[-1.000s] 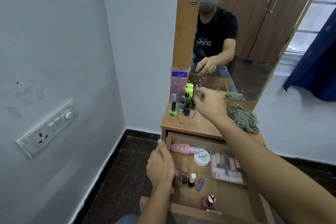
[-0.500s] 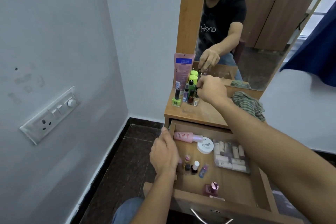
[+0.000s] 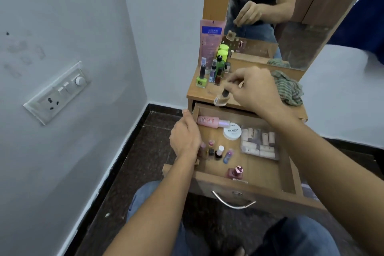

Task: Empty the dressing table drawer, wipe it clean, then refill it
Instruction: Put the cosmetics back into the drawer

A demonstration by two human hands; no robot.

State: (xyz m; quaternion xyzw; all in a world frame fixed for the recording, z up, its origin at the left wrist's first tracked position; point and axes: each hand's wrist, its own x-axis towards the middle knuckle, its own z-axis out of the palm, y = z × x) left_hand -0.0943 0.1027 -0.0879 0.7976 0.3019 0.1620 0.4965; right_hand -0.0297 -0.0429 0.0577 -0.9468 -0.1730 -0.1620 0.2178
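Note:
The wooden drawer (image 3: 245, 190) is pulled out below the dressing table top (image 3: 199, 94). My right hand (image 3: 255, 89) holds a small beige bottle (image 3: 222, 98) with a dark cap, tilted, over the top's front edge just above the drawer's back. My left hand (image 3: 185, 137) grips the drawer's left wall, fingers curled inside beside a row of small nail polish bottles (image 3: 218, 151). In the drawer lie a pink bottle (image 3: 209, 121), a white round jar (image 3: 232, 131), a clear box of small tubes (image 3: 259, 143) and a pink shiny-capped bottle (image 3: 235, 172).
Several bottles, including a green nail polish (image 3: 201, 81), and a pink tube (image 3: 211, 41) stand at the top's back left. A striped cloth (image 3: 288, 89) lies at its right. A mirror (image 3: 291, 16) rises behind. A switchboard (image 3: 58, 91) is on the left wall.
My right hand has come away from the bottle cluster toward the drawer, carrying the beige bottle. The camera has tilted downward. My left hand has stayed on the drawer's left wall.

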